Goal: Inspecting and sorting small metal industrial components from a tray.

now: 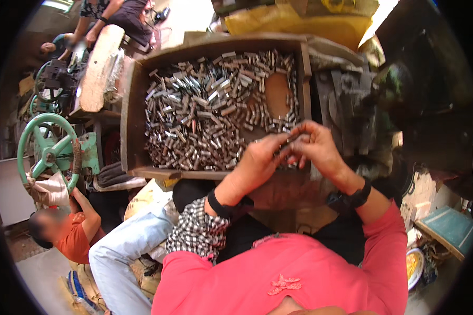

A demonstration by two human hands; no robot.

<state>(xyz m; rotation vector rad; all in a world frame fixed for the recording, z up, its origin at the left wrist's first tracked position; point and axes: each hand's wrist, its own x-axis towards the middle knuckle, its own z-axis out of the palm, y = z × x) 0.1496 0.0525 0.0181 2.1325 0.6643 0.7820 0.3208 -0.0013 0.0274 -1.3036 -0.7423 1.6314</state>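
A shallow wooden tray (306, 79) lies in front of me, heaped with small shiny metal pieces (194, 113), short and rod-like. Over its near right corner my left hand (263, 156) and my right hand (320, 150) meet, fingertips together. Both are closed in a pinch, and their fingers look dark with grime. Whatever sits between the fingertips is too small and too covered to name. Below the hands, several metal pieces rest along the tray's right side, near a bare brown patch (277, 97) of its bottom.
Left of the tray stands a green handwheel (48, 152) on a machine, with a person in an orange shirt (79, 236) beside it. Dark machinery (347, 100) borders the right side. Yellow sacking (284, 21) lies behind. Another person's arm (97, 26) shows at the far left.
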